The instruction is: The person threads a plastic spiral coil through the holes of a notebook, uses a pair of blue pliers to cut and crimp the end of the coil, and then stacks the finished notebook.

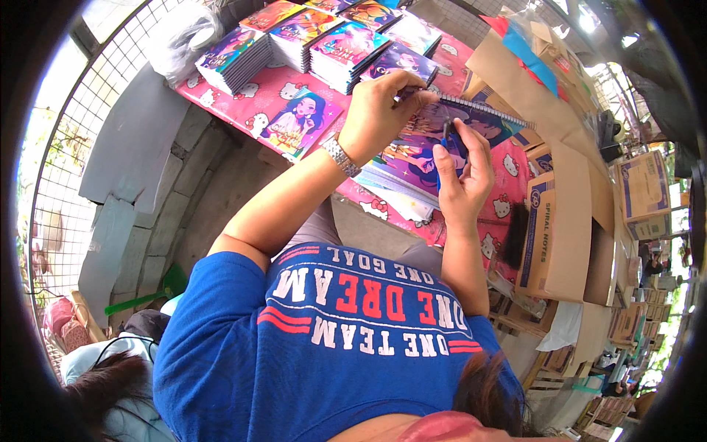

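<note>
We hold a spiral notebook (442, 136) with a purple cartoon cover over the pink surface (276, 92). Its wire edge runs up-left to down-right. Our left hand (379, 114) grips its top corner. Our right hand (464, 173) pinches a dark pen (446, 132) against it.

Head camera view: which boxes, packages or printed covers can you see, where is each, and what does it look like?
Cardboard box: right of the hands, brown, with a blue printed label.
Cardboard boxes: far right, brown, stacked, blue print.
Notebook stacks: top of the pink table, colourful cartoon covers.
Spiral notebook: under the left hand and right hand, purple cartoon cover.
</note>
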Demonstrator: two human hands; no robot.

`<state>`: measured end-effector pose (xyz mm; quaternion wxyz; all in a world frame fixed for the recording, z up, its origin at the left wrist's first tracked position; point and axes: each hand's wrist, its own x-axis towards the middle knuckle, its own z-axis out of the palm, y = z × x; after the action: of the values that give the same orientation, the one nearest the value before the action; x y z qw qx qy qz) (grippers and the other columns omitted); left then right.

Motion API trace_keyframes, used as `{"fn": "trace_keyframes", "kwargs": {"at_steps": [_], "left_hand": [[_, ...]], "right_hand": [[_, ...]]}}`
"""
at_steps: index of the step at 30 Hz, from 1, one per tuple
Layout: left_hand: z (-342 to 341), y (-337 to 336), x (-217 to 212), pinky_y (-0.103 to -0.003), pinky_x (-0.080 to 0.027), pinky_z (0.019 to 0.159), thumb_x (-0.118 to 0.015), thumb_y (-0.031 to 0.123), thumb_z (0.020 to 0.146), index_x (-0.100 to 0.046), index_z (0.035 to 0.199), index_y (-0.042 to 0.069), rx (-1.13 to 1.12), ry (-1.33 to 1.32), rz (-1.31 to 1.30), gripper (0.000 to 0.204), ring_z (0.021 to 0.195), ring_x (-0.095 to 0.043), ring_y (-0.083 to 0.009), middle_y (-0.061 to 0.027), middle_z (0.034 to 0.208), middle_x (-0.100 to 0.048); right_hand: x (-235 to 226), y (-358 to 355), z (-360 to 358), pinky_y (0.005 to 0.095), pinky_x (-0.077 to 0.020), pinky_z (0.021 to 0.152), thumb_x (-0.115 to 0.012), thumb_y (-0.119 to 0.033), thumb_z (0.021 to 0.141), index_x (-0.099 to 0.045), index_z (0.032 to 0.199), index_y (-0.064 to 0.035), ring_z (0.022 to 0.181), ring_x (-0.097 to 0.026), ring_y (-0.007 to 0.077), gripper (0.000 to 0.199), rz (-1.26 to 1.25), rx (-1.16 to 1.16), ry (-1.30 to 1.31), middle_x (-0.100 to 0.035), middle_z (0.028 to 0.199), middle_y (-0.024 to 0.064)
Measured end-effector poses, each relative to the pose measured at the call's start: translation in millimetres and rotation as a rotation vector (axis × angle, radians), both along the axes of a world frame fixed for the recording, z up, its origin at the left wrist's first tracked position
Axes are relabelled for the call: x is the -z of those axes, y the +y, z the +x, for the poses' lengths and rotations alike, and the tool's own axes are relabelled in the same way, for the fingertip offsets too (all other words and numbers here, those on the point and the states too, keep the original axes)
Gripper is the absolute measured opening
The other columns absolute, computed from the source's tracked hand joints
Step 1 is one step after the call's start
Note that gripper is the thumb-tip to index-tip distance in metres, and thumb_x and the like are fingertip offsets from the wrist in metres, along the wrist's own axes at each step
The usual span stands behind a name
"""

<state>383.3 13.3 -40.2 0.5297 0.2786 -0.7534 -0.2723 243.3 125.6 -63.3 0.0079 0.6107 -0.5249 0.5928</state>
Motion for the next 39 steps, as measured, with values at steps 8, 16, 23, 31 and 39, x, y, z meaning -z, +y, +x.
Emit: {"fn": "trace_keyframes", "kwargs": {"at_steps": [8,16,23,31,39], "left_hand": [[2.8,-6.2,10.0,-0.021,-0.052,0.056,-0.067,0.0,0.089,-0.064,0.106,-0.004,0.189,0.026,0.314,0.018,0.069,-0.065,-0.0059,-0.007,0.082,-0.071],[-5.0,-6.8,23.6,-0.023,-0.055,0.064,-0.063,-0.008,0.085,-0.071,0.103,-0.001,0.11,0.134,0.119,0.021,0.075,-0.065,-0.0073,-0.0051,0.09,-0.071],[17.3,-9.9,35.6,-0.025,-0.053,0.061,-0.066,-0.005,0.082,-0.072,0.102,0.0,0.111,0.325,0.133,0.021,0.072,-0.067,-0.0105,-0.006,0.082,-0.069],[161.6,-75.9,10.3,-0.028,-0.053,0.067,-0.059,0.001,0.084,-0.067,0.094,-0.001,-0.138,0.178,0.16,0.013,0.076,-0.067,-0.0149,-0.0072,0.085,-0.071],[100.3,-169.4,134.2,-0.042,-0.052,0.076,-0.058,0.01,0.083,-0.068,0.093,0.007,-0.087,-0.762,0.053,0.014,0.082,-0.067,-0.0293,-0.0126,0.086,-0.069]], "right_hand": [[-19.0,-3.2,22.9,0.0409,-0.0502,0.081,-0.078,-0.016,0.079,-0.067,0.113,-0.0006,0.091,-0.062,0.0311,0.039,-0.001,0.141,0.244,-0.065,0.101,0.0144],[-24.3,2.8,23.7,0.0367,-0.0531,0.071,-0.069,-0.016,0.09,-0.064,0.113,0.0011,0.081,-0.064,0.0249,0.029,0.288,-0.036,-0.053,-0.066,0.096,0.0134],[-23.6,14.8,22.7,0.0264,-0.0551,0.076,-0.06,-0.01,0.097,-0.055,0.129,0.0027,0.084,-0.066,0.0129,0.034,0.393,-0.363,-0.613,-0.067,0.097,0.0092],[141.3,85.2,-109.9,0.0338,-0.048,0.089,-0.06,-0.014,0.096,-0.059,0.125,0.0007,0.1,-0.062,0.0182,0.033,0.596,0.318,-0.501,-0.066,0.111,0.0116],[195.3,58.3,-50.4,0.0481,-0.0494,0.083,-0.071,-0.01,0.078,-0.065,0.11,-0.0022,0.099,-0.063,0.0424,0.033,0.508,0.423,0.171,-0.067,0.104,0.0222]]}}
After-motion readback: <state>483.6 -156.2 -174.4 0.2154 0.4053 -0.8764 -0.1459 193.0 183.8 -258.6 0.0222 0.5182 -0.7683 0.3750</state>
